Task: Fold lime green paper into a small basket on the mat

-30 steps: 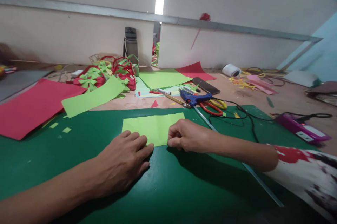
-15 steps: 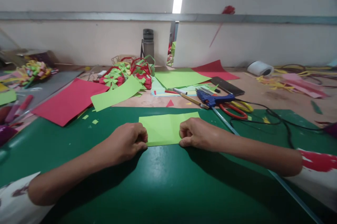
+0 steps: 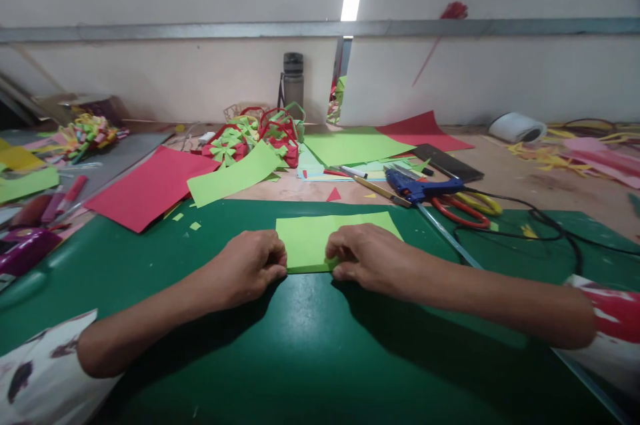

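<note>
A light green paper sheet (image 3: 320,237) lies flat on the dark green cutting mat (image 3: 310,345). My left hand (image 3: 250,265) is curled, its fingertips pinching the sheet's near left corner. My right hand (image 3: 367,255) is also curled, fingers pressing and pinching the near edge a little right of the middle. The near edge of the sheet looks folded over between the two hands. Both forearms rest on the mat.
Behind the sheet lie a blue glue gun (image 3: 417,188), red and yellow scissors (image 3: 463,206), a black cable (image 3: 555,235), a phone (image 3: 447,162) and a long clear ruler (image 3: 445,235). Red paper (image 3: 150,188), a green strip (image 3: 233,175), paper baskets (image 3: 260,135), a bottle (image 3: 293,78).
My left hand went from lying flat to a curled pinch on the sheet's left corner. My right hand slid left along the near edge. The view swung left.
</note>
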`<act>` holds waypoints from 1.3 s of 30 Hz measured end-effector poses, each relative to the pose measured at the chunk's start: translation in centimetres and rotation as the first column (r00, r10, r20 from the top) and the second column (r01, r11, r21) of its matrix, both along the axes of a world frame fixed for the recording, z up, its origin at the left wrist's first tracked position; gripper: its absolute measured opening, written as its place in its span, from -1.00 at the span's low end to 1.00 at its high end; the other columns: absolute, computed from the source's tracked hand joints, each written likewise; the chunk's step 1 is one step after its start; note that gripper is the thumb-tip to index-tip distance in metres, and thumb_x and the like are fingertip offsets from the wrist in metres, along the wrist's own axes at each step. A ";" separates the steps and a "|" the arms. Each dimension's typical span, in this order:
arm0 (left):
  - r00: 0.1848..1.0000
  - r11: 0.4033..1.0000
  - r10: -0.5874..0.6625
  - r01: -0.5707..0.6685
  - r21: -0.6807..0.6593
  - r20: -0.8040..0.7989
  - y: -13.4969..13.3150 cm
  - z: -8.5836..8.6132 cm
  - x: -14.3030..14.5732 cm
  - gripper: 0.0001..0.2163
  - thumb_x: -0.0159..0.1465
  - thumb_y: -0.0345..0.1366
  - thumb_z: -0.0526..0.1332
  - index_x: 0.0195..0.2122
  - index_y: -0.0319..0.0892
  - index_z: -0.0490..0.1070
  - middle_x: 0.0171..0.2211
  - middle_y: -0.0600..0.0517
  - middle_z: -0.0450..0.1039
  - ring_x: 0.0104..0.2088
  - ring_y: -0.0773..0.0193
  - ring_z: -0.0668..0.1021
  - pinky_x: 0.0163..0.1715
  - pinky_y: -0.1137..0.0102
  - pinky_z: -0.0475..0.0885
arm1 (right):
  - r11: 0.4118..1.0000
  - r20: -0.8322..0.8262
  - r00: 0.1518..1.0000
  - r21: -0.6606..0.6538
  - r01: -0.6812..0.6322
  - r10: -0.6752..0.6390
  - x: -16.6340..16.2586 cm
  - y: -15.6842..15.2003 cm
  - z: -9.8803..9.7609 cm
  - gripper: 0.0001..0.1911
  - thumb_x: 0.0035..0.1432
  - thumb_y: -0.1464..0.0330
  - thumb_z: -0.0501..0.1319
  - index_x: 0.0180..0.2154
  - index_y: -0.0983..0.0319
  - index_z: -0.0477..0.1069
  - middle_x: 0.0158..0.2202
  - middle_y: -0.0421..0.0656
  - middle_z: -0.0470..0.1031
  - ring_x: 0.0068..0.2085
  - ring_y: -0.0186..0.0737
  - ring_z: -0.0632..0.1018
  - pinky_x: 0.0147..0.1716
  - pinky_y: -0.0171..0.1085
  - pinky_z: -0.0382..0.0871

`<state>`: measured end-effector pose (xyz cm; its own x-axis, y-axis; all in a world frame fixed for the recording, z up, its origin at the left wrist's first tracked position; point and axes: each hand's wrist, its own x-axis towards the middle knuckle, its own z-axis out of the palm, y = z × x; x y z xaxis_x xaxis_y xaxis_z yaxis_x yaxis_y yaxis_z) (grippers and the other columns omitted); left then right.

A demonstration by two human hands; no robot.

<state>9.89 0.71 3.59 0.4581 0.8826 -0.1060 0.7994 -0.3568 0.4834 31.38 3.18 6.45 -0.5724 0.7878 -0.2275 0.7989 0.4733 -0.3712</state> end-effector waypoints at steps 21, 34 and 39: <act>0.998 0.994 0.069 -0.068 0.080 -0.008 -1.1 -0.5 -0.5 -0.88 0.23 -0.40 0.19 -0.47 -0.20 0.35 -0.39 0.05 0.33 -0.31 0.22 0.36 -0.33 0.34 0.18 | 0.988 0.016 0.999 0.152 -0.039 0.037 -2.8 -0.1 -2.3 -0.81 0.09 0.38 0.16 -0.52 0.25 0.45 -0.46 -0.15 0.43 -0.43 -0.28 0.37 -0.48 -0.29 0.07; 0.981 0.988 0.030 0.000 0.157 -0.192 -1.2 -0.9 -0.1 -0.81 0.29 -0.40 0.03 -0.49 -0.20 0.25 -0.38 -0.02 0.29 -0.36 0.18 0.31 -0.40 0.31 0.15 | 0.980 0.059 0.998 0.192 -0.047 0.036 -3.0 -0.1 -2.4 -0.79 0.12 0.38 0.13 -0.52 0.26 0.44 -0.47 -0.12 0.41 -0.46 -0.29 0.35 -0.49 -0.29 0.05; 0.961 0.987 0.033 0.012 0.163 -0.274 -1.2 -0.5 0.5 -0.76 0.32 -0.37 -0.02 -0.50 -0.20 0.23 -0.38 -0.04 0.29 -0.37 0.19 0.31 -0.41 0.31 0.16 | 0.978 0.063 0.997 0.200 -0.053 0.041 -3.0 -0.1 -2.5 -0.79 0.12 0.37 0.13 -0.51 0.26 0.44 -0.45 -0.12 0.42 -0.44 -0.28 0.36 -0.49 -0.28 0.05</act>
